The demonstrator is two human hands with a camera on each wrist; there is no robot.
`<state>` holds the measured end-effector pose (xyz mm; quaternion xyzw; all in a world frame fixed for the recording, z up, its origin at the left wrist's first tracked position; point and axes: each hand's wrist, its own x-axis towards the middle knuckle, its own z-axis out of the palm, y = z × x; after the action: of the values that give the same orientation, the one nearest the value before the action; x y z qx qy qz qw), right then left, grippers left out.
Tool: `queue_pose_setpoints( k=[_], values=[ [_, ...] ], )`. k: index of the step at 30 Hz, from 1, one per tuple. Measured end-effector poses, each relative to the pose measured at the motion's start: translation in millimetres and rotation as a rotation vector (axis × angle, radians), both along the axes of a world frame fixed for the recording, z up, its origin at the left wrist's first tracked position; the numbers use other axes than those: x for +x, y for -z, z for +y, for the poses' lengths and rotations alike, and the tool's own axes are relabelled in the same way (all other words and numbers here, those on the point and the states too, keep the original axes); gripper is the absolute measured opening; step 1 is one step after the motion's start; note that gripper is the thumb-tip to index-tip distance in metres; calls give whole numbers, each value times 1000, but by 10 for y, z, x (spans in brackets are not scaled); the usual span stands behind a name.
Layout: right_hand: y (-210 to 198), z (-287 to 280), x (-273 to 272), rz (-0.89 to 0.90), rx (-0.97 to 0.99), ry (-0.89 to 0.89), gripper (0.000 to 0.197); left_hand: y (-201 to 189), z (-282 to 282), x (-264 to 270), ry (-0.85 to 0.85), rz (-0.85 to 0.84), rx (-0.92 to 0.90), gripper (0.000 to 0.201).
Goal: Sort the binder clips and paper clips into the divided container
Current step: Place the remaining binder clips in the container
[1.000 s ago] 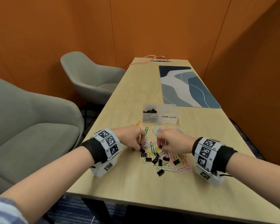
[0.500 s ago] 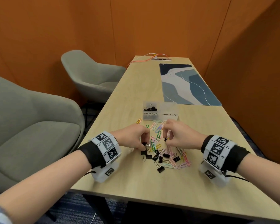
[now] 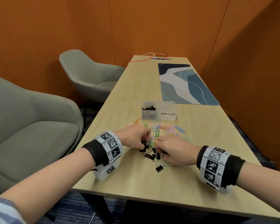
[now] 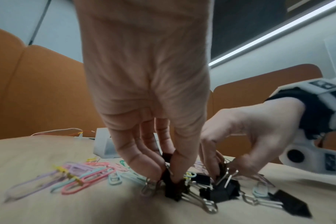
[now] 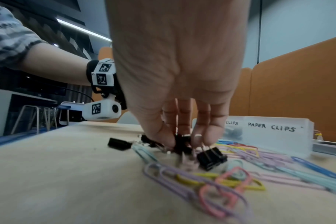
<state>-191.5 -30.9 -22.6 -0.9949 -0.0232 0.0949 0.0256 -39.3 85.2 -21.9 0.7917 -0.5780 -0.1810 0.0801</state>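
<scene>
A clear divided container (image 3: 166,117) stands mid-table, labelled BINDER CLIPS and PAPER CLIPS; black binder clips (image 3: 149,108) lie in its left half. In front of it are scattered coloured paper clips (image 3: 178,128) and, nearer me, a pile of black binder clips (image 3: 149,156). My left hand (image 3: 144,143) pinches a black binder clip (image 4: 171,188) at the pile's left side. My right hand (image 3: 158,153) is down on the pile's right side, fingers pinching a binder clip (image 5: 180,144); another binder clip (image 5: 211,158) sits just below its fingertips. One binder clip (image 3: 159,168) lies apart near the front.
A blue patterned desk mat (image 3: 184,84) lies behind the container on the right. A power strip with orange cable (image 3: 159,59) sits at the table's far end. Two grey armchairs (image 3: 31,126) (image 3: 90,75) stand to the left. Orange walls enclose the table.
My right hand, raised towards the container half a second ago, has come back down onto the binder clip pile. My left hand stays at the pile's left side.
</scene>
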Motion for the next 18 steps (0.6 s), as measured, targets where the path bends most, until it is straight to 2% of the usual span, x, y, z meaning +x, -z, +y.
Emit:
queue_pose_setpoints(
  k=[6, 10, 14, 18],
  values=[
    [48, -85, 18, -10, -14, 6, 21, 37, 68, 77, -75, 118, -13, 25],
    [74, -77, 48, 25, -70, -22, 18, 24, 42, 48, -60, 48, -19, 28],
    [-37, -179, 119, -10, 194, 75, 18, -2, 22, 14, -26, 21, 21, 32],
    [-199, -398, 241, -69, 554, 292, 21, -26, 26, 6, -3, 1, 49, 27]
  ],
)
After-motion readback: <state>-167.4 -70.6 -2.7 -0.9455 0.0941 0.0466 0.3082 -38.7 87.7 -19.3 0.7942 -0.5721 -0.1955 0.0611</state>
